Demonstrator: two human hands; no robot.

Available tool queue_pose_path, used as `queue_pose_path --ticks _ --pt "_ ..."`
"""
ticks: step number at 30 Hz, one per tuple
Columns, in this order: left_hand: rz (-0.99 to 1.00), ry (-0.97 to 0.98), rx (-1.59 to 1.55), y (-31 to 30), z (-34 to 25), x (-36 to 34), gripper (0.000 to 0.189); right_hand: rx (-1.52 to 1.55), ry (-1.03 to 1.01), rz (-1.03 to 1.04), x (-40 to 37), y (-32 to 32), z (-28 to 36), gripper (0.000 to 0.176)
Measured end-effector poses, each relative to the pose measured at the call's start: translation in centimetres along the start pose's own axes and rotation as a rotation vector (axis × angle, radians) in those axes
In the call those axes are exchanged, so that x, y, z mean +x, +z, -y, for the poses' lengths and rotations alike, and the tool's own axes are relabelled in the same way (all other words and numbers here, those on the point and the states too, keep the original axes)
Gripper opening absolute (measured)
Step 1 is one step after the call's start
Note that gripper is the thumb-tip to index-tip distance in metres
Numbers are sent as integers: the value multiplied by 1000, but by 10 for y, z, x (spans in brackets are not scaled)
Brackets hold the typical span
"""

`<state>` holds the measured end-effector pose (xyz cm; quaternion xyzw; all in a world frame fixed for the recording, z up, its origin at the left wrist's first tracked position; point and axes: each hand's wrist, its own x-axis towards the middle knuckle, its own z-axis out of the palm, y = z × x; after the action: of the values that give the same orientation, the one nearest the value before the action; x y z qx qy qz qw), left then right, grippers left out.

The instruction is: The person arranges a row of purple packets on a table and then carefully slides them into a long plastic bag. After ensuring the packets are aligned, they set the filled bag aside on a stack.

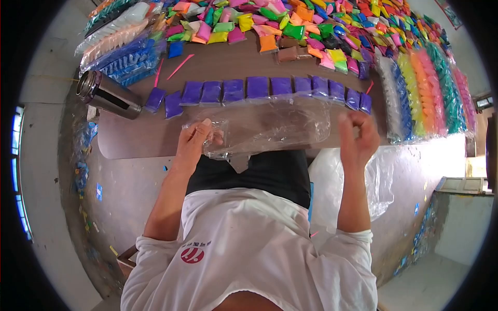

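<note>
My left hand is closed on the gathered end of a long clear plastic bag, which stretches to the right above the table's near edge. Just past the bag's far end is my right hand, raised, its fingers loosely curled and the thumb apart from them. Nothing shows in it. Beyond the bag, several purple packets lie side by side in a slightly curved row across the brown table.
A steel flask lies tilted at the left. Colourful packets are heaped at the back. Strips of blue packets lie back left, and multicoloured strips on the right. Clear plastic sheeting hangs below the table's right side.
</note>
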<state>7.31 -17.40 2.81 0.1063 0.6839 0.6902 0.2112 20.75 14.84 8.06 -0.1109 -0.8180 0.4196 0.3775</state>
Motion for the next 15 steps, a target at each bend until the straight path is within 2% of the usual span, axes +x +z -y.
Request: queue_pose_path --ticks 1,3,7,9,15 --pt "3 -5 -7 1 0 0 43 -72 -157 66 -4 1 10 24" --pt "22 7 8 3 -1 0 41 -161 -425 333 -6 13 35 34" --pt "2 -69 -54 14 -10 -2 39 -315 -413 643 -9 45 53 50" --pt "9 6 -12 7 7 1 37 -404 -411 770 -11 52 34 54" --pt "17 86 -38 -5 -14 -4 38 -362 -373 916 3 38 25 27"
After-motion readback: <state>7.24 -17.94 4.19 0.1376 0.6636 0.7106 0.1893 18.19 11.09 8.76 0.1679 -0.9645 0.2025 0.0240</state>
